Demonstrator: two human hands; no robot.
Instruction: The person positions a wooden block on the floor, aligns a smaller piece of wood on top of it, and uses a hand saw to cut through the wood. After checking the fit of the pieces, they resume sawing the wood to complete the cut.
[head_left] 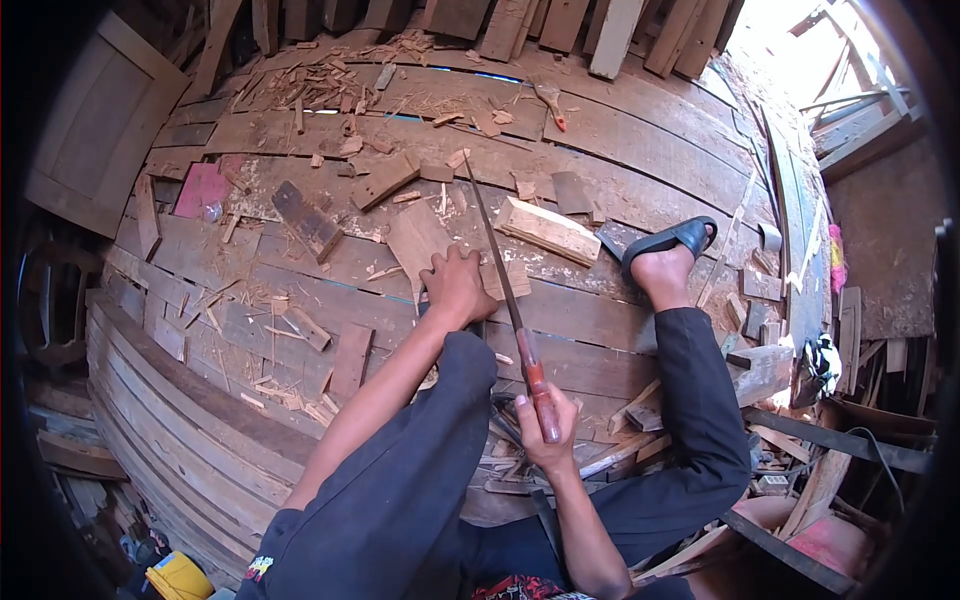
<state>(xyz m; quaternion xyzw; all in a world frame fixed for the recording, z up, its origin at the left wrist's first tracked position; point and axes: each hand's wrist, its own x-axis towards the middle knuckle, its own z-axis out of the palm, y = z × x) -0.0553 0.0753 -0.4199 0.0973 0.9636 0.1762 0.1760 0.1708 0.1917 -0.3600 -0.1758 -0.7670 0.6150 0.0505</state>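
A plank floor (640, 130) is spreading across most of the frame, with long stacked planks (190, 400) filling the lower left and dark trousers (390, 480) covering the person's bent legs at the bottom centre. A panelled door (95, 130) is leaning at the upper left. At the centre, a long narrow tool (508, 290) is slanting upward from its reddish handle, its dark blade passing just right of the left hand; whether it is touching wood there, I cannot tell. A light board (415, 235) is lying left of the blade, while a pale wooden block (548, 230) is resting right of it. Near the right of centre, a black sandal (685, 232) is covering part of a foot. The left hand (460, 288) is lying over the light board's lower end, fingers bent and slightly apart; whether it is pinching an edge, I cannot tell. The right hand (555, 440), lower centre, is wrapping its fingers around the handle. Smaller still, a paintbrush (549, 97) is lying at the upper centre.
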